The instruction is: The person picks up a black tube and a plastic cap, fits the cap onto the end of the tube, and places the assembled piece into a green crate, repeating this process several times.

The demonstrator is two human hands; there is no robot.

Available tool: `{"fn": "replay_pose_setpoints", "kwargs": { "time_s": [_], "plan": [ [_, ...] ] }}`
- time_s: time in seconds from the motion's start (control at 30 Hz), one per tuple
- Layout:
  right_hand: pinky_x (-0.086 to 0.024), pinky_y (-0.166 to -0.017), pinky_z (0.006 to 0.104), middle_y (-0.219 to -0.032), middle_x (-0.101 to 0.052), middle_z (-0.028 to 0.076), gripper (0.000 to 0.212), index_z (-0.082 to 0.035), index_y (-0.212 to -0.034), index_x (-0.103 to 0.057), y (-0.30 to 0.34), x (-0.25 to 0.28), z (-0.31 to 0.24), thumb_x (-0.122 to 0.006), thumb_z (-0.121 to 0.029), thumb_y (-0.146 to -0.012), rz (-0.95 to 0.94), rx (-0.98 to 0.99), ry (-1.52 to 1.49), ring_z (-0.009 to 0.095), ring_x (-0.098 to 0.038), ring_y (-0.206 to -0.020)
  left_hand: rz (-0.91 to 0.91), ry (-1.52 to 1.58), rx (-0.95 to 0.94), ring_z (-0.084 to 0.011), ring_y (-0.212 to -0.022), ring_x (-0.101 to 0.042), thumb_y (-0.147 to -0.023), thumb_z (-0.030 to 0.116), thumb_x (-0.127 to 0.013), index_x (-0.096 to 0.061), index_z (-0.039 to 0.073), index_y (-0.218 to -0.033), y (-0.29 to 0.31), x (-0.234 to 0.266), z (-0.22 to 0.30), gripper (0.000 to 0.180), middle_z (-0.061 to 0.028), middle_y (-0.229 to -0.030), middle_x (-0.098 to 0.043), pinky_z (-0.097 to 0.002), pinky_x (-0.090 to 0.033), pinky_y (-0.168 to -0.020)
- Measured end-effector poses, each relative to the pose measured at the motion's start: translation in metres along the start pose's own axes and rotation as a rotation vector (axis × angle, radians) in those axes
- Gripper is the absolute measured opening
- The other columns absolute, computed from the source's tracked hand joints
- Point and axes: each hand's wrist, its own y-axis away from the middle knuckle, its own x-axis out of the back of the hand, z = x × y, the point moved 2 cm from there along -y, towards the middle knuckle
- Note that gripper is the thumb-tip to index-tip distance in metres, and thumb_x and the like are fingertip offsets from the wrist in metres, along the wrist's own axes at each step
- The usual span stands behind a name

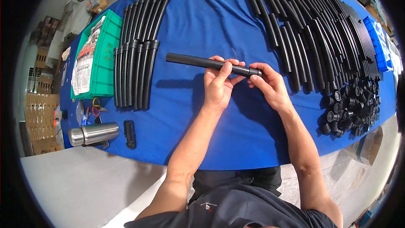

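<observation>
- Left hand grips a black tube around its body, above the blue-covered table.
- Right hand pinches the end cap at the tube's right end.
- Capped tubes lie leftward.

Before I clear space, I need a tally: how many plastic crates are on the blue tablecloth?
2: a green crate at the left, beside the smaller group of tubes, and a blue crate at the far right, beyond the larger group. I see no others.
</observation>
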Motion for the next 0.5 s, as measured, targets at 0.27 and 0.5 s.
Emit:
{"fn": "replay_pose_setpoints", "kwargs": {
  "time_s": [0.27,0.5],
  "plan": [
    [-0.052,-0.084,0.0266,-0.105,-0.062,0.007,0.036,0.003,-0.126,-0.051,0.000,0.002,0.003,-0.062,-0.009,-0.095,-0.029,-0.020,-0.029,0.011,-0.062,-0.093,0.058,0.048,0.031,-0.0270,-0.098,-0.067,-0.092,0.011,-0.065,-0.048,0.012,-0.106,-0.001,-0.002,0.002,0.022,-0.0119,-0.098,-0.065,-0.0439,-0.062,-0.080],
    [-0.048,-0.066,0.0272,-0.085,-0.063,0.006,0.040,0.002,-0.116,-0.061,0.001,-0.013,-0.011,-0.075,-0.016,-0.082,-0.031,0.069,0.452,0.012,-0.058,-0.072,0.118,-0.325,-0.084,-0.0256,-0.089,-0.070,-0.090,0.020,-0.070,-0.052,0.008,-0.102,-0.002,0.002,0.007,0.025,-0.0128,-0.092,-0.067,-0.0331,-0.062,-0.070]
  ]
}}
